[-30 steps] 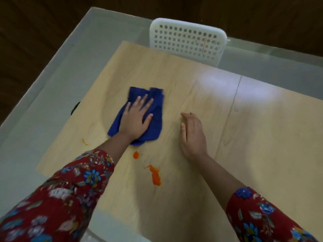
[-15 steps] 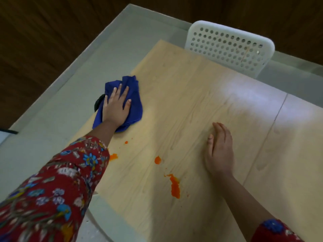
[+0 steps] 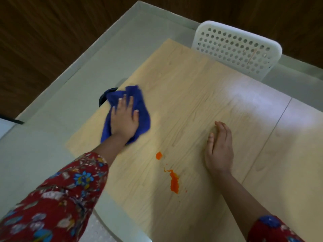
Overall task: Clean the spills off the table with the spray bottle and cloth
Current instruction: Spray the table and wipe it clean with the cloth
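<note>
A blue cloth [image 3: 142, 109] lies bunched on the light wooden table [image 3: 192, 95] near its left edge. My left hand [image 3: 124, 117] presses flat on top of the cloth with fingers spread. My right hand [image 3: 219, 149] rests on the table to the right, fingers straight and together. Between the hands, nearer to me, are orange spills: a small round blob [image 3: 158, 155] and a longer streak [image 3: 173, 182]. No spray bottle is in view.
A white perforated chair back [image 3: 236, 48] stands at the table's far side. A dark object [image 3: 103, 96] pokes out from under the cloth at the table's left edge. Grey floor and dark wooden wall lie to the left.
My left hand swept the cloth out to the table's left edge, then back a little to the right. The small orange spot near the left edge is no longer seen. My right hand stayed put.
</note>
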